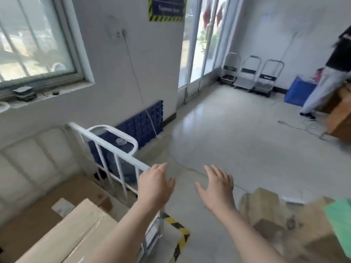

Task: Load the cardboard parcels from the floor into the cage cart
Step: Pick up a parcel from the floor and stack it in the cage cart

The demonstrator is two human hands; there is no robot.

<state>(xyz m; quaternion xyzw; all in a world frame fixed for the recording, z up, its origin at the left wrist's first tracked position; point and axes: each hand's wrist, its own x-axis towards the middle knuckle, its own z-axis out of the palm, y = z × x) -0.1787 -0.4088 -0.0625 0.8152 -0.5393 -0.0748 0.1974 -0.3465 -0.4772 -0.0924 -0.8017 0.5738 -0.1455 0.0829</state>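
The white cage cart stands at the lower left, its barred side rail running diagonally. Inside it lie cardboard parcels: a pale long box on top of a darker brown one. More cardboard parcels sit on the floor at the lower right, blurred. My left hand hovers just past the cart's rail, fingers spread and holding nothing. Beside it my right hand is also empty, with straight fingers, over bare floor left of the floor parcels.
Blue plastic pallets lean on the wall behind the cart. Three folded platform trolleys stand by the glass door. A person walks at the far right near a blue bag and a brown box. Yellow-black tape marks the floor.
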